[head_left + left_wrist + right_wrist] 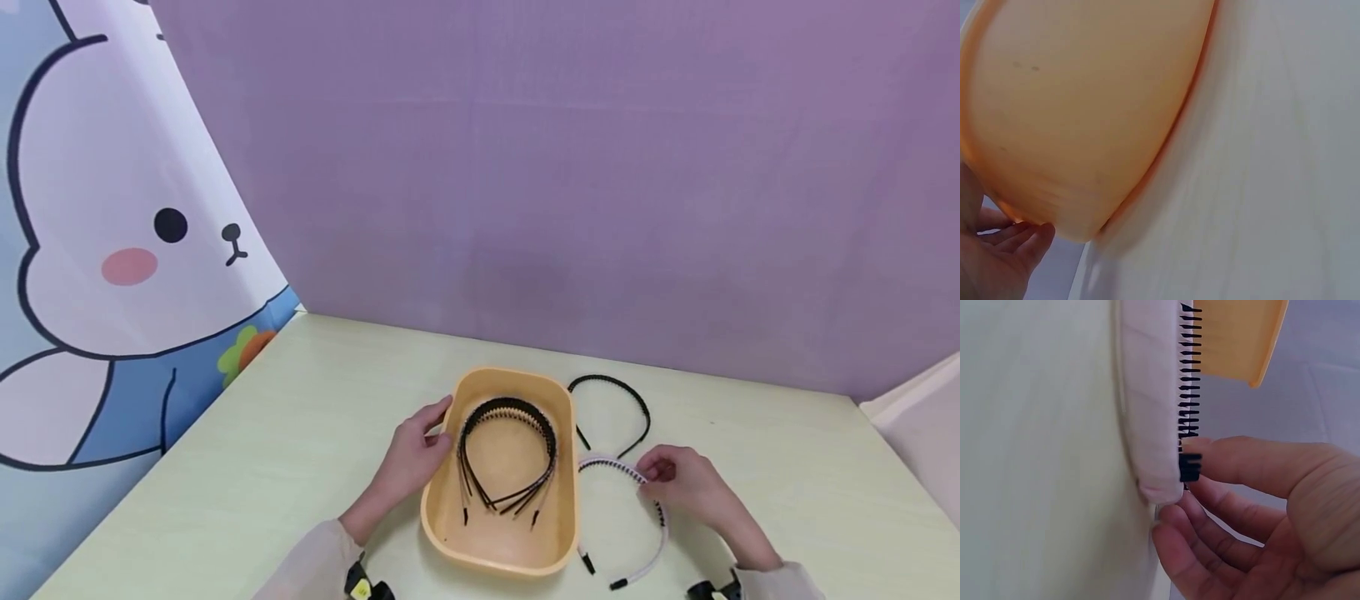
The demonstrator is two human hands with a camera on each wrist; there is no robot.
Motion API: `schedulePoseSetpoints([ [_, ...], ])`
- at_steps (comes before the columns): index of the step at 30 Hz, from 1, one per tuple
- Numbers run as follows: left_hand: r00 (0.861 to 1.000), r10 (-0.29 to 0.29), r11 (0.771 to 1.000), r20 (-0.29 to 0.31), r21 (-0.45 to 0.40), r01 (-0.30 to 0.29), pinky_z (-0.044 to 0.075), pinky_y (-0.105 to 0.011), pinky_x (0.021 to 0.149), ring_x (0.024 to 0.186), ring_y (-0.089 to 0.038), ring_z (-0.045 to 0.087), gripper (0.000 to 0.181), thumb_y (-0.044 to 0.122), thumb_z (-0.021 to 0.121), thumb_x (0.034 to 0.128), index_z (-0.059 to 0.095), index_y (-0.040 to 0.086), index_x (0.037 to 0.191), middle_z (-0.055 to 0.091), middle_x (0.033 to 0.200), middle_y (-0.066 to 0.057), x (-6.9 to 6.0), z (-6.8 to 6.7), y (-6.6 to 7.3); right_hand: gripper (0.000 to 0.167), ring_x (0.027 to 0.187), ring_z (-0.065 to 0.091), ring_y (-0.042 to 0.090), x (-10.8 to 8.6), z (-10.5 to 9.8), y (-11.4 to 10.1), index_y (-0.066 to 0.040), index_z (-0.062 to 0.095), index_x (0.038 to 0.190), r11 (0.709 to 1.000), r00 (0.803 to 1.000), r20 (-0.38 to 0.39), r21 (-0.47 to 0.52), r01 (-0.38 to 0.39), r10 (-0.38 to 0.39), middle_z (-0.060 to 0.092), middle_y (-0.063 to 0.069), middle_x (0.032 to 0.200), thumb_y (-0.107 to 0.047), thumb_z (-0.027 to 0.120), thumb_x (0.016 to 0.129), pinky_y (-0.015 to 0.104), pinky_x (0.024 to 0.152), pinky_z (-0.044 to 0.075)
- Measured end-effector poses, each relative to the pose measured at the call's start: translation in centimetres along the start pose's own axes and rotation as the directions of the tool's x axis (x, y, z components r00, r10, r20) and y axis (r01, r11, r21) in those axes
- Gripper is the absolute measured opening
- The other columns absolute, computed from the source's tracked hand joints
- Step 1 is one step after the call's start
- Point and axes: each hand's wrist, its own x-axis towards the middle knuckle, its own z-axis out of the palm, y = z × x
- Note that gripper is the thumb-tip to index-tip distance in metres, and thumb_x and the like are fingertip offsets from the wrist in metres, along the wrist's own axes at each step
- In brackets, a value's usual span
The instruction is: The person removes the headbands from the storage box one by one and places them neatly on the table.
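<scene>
Clearly, the likeliest trouble lies where the pale headband meets the container. That headband lies on the table just right of the container, its arch away from the person, and its left leg disappears behind the container's right rim — whether it is tucked underneath or merely hidden cannot be told. If the leg is caught there, a pull could flex the band, twist it out of the fingers or drag the container along.

The right hand pinches the pale headband at the right shoulder of its arch, the thumb beside the black comb teeth. Held so far off-centre, the band could swing and sweep its ends about, and the teeth probably give an uneven hold. Farther off, the black headband lies with one tip close to the pale arch, so a low movement might hook it too.

The left hand holds the container's left rim between thumb and fingers, which should steady it, though uneven pressure could tip it. Inside, several headbands sit nested, thin legs crossing — teeth pushed in among them could mesh and tangle.
</scene>
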Motion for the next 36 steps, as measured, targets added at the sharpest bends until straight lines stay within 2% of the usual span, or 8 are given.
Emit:
schedulePoseSetpoints([
  [8, 1.0, -0.002, 1.0, -0.007, -0.009, 0.002, 0.058, -0.029, 0.085, 0.11, -0.038, 0.062, 0.052, -0.004, 0.051, 0.0881, 0.043, -0.005, 0.139, 0.048, 0.137, -0.028, -0.1, -0.1, 0.1, 0.02, 0.071, 0.056, 0.007, 0.1, -0.4, -0.3, -0.003, 0.067, 0.091, 1.0, 1.0, -0.013, -0.021, -0.017, 0.017, 0.064, 0.002, 0.081, -0.007, 0.076, 0.073, 0.018, 0.061, 0.047],
  [13, 1.0, 0.02, 1.0, -0.001, -0.005, -0.02, 0.058, -0.03, 0.086, 0.115, -0.04, 0.058, 0.052, -0.005, 0.051, 0.0871, 0.043, -0.007, 0.138, 0.048, 0.137, -0.028, -0.2, -0.2, 0.2, 0.023, 0.072, 0.056, 0.008, 0.0, -0.6, -0.6, -0.002, 0.067, 0.094, 1.0, 1.0, -0.013, -0.01, -0.015, 0.015, 0.065, 0.003, 0.083, -0.008, 0.076, 0.073, 0.019, 0.061, 0.048],
  [17, 1.0, 0.014, 1.0, 0.007, 0.0, -0.014, 0.058, -0.029, 0.085, 0.116, -0.04, 0.057, 0.052, -0.004, 0.051, 0.087, 0.044, -0.006, 0.138, 0.049, 0.137, -0.028, -0.3, -0.2, 0.2, 0.023, 0.073, 0.057, 0.008, 0.1, -0.9, -1.2, -0.001, 0.067, 0.094, 1.0, 1.0, -0.021, -0.016, 0.01, -0.01, 0.065, 0.003, 0.084, -0.007, 0.075, 0.074, 0.019, 0.06, 0.048],
  [22, 1.0, -0.001, 1.0, -0.002, -0.012, 0.001, 0.058, -0.028, 0.084, 0.115, -0.039, 0.059, 0.052, -0.004, 0.051, 0.0869, 0.044, -0.005, 0.138, 0.049, 0.137, -0.026, -0.2, -0.2, 0.2, 0.024, 0.075, 0.057, 0.009, 0.6, -1.4, -2.3, 0.001, 0.066, 0.097, 0.999, 0.999, -0.031, -0.027, 0.042, -0.042, 0.065, 0.005, 0.085, -0.006, 0.073, 0.075, 0.02, 0.06, 0.048],
  [36, 1.0, 0.014, 1.0, 0.008, -0.017, -0.014, 0.058, -0.029, 0.086, 0.118, -0.039, 0.056, 0.052, -0.005, 0.052, 0.0871, 0.044, -0.007, 0.138, 0.049, 0.138, -0.026, -0.4, -0.6, 0.5, 0.026, 0.077, 0.058, 0.014, 1.8, -2.0, -6.5, 0.003, 0.065, 0.1, 0.996, 0.996, -0.044, -0.056, 0.07, -0.072, 0.064, 0.005, 0.086, -0.008, 0.072, 0.077, 0.023, 0.06, 0.049],
])
